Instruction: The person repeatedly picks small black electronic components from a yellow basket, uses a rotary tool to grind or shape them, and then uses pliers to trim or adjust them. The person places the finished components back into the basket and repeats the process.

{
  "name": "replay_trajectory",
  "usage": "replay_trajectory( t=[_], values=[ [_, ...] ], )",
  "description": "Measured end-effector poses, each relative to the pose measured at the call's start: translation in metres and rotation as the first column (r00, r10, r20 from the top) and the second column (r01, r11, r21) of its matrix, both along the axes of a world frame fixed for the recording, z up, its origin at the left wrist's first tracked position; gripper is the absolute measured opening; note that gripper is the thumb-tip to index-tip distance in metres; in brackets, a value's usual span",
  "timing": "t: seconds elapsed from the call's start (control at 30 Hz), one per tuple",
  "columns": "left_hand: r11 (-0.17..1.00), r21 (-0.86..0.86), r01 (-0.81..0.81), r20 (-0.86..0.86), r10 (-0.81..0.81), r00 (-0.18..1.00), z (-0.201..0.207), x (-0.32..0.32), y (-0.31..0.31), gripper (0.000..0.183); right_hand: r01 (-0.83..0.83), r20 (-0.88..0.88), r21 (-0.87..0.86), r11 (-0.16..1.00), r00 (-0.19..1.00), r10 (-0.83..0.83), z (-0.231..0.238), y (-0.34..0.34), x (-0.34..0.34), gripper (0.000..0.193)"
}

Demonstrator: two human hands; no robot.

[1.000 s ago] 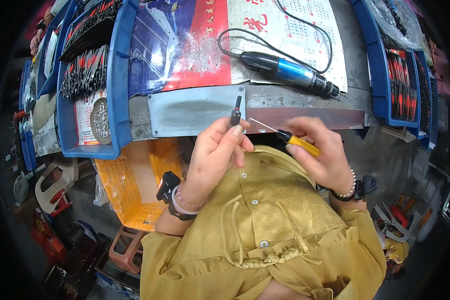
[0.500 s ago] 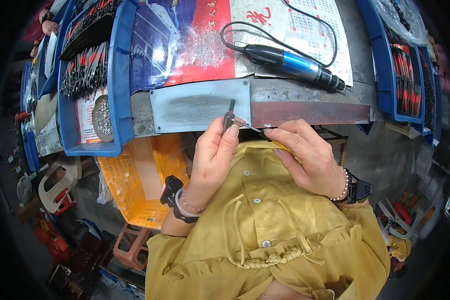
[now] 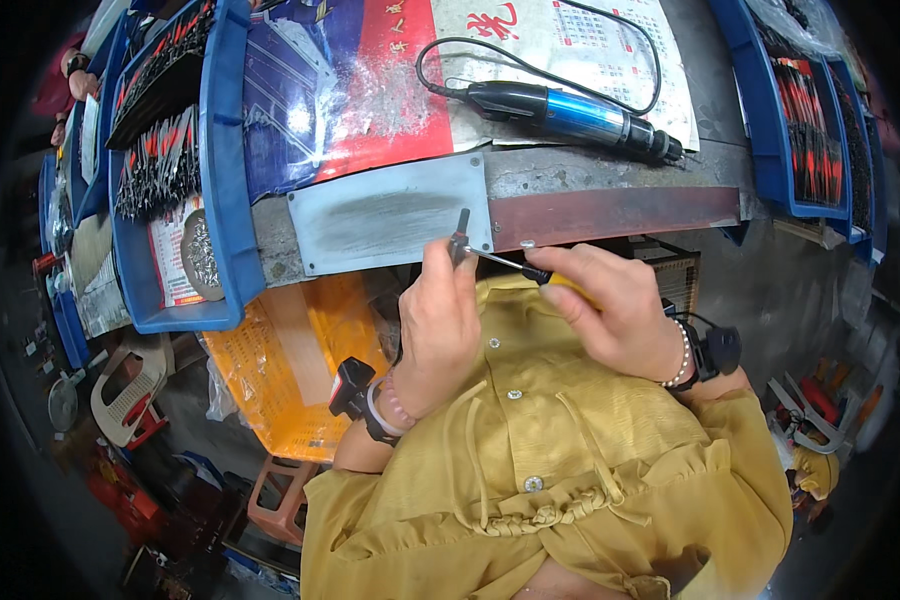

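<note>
My left hand (image 3: pixel 438 318) is closed near the table's front edge. Its thumb and fingers pinch a small dark metal part (image 3: pixel 462 222), whose narrow end points up past the fingertips; its lower portion is hidden. In my right hand (image 3: pixel 615 312) is a screwdriver (image 3: pixel 537 273) with a yellow and black handle and a thin metal shaft. The shaft points left, its tip at the dark part beside my left fingertips. Whether the tip sits in a screw is too small to tell.
On the table lies a blue and black electric screwdriver (image 3: pixel 580 112) with its cable. Blue bins (image 3: pixel 232 190) of red and black parts stand at left, with small metal pieces in a dish (image 3: pixel 201 255). Another blue bin (image 3: pixel 765 130) is at right. An orange crate (image 3: pixel 270 400) sits below the table.
My right fingers have closed further round the screwdriver handle, and more of the shaft shows. My left hand has turned a little, its thumb less in sight. The whole view has shifted slightly.
</note>
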State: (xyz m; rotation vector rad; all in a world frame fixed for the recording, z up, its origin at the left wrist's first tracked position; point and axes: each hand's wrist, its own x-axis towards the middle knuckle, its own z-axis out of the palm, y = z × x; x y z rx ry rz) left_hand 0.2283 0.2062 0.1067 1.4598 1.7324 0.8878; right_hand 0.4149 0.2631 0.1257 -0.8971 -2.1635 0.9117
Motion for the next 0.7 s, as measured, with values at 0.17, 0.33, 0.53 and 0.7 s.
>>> replay_trajectory(
  t=[0.17, 0.33, 0.53, 0.7],
  values=[
    [0.994, -0.110, 0.010, 0.044, -0.005, 0.999, -0.003, 0.002, 0.001, 0.012, -0.143, 0.305, 0.251, 0.957, 0.950, 0.062, 0.007, -0.003, 0.008, 0.048],
    [0.998, -0.057, -0.003, -0.150, -0.006, 0.989, -0.017, 0.006, -0.001, 0.016, -0.052, 0.172, 0.078, 0.996, 0.984, 0.038, -0.010, -0.006, 0.005, 0.038],
    [0.997, 0.031, -0.068, -0.233, 0.073, 0.970, -0.034, 0.010, -0.003, 0.011, -0.042, -0.216, -0.841, 0.540, 0.941, -0.262, -0.024, -0.003, -0.003, 0.028],
    [0.999, -0.001, -0.044, -0.199, 0.043, 0.979, -0.036, 0.010, -0.004, 0.011, -0.210, 0.459, 0.223, 0.952, 0.884, 0.087, 0.000, -0.003, 0.002, 0.057]
  ],
)
